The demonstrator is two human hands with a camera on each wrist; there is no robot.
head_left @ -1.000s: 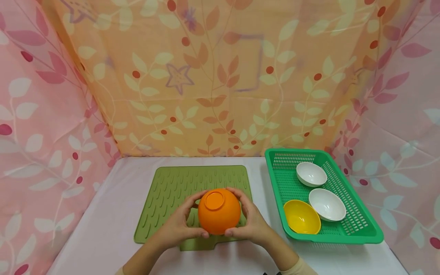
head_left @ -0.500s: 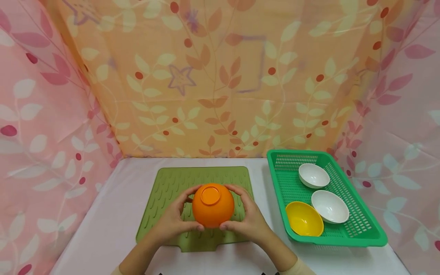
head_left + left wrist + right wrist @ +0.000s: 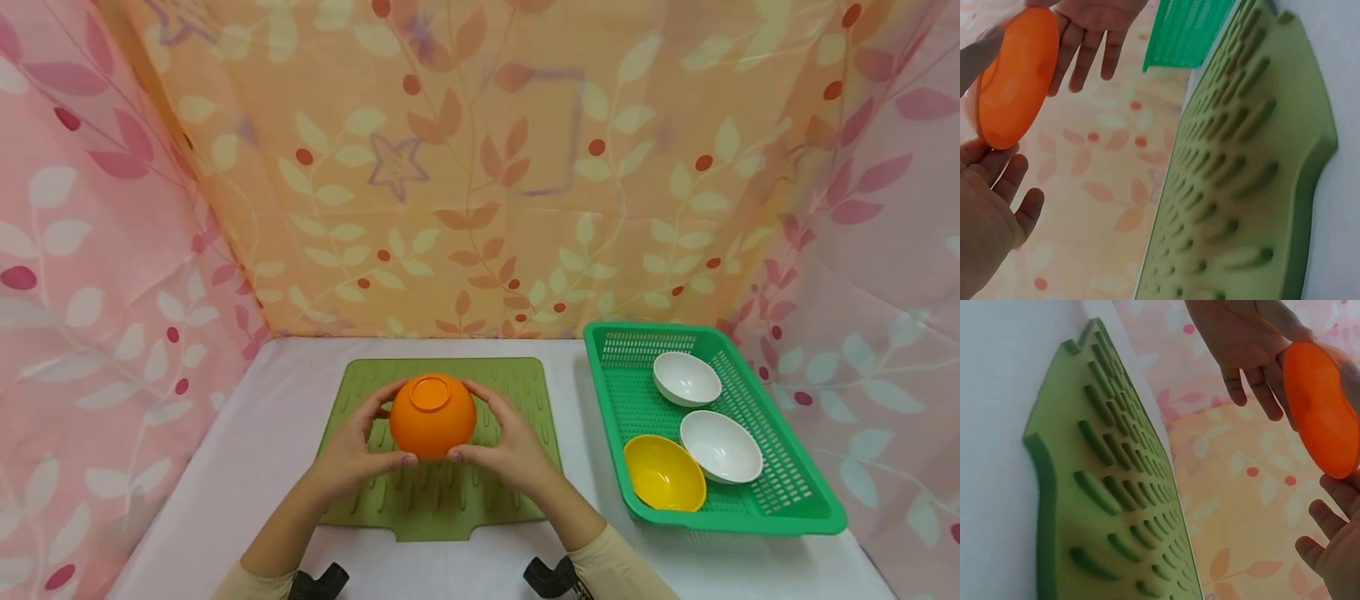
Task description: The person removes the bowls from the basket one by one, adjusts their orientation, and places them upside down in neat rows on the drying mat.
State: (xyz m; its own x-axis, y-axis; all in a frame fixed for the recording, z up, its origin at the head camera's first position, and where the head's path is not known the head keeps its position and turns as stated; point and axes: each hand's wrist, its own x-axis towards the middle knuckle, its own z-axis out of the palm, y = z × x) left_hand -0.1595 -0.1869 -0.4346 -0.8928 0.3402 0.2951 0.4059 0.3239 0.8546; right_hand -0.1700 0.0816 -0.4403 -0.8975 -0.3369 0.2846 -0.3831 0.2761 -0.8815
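An orange bowl (image 3: 432,421), its foot ring showing toward the head camera, is held up over the green drying mat (image 3: 442,500). My left hand (image 3: 348,446) grips its left side, thumb at the near lower rim and fingers at the far side. On the opposite side my right hand (image 3: 513,442) grips it the same way. Both wrist views catch the bowl tilted, with its hollow side (image 3: 1019,81) visible and a gap between it and the ridged mat (image 3: 1110,481).
To the right stands a green perforated basket (image 3: 611,417). Inside are a yellow bowl (image 3: 665,473) and two white bowls, one at the back (image 3: 686,379) and one nearer (image 3: 722,447). Patterned cloth (image 3: 465,167) hangs behind and at both sides of the white-covered table (image 3: 247,433).
Both hands have carried the orange bowl left and farther away over the mat, keeping their grip. The basket and the bowls in it stay in place.
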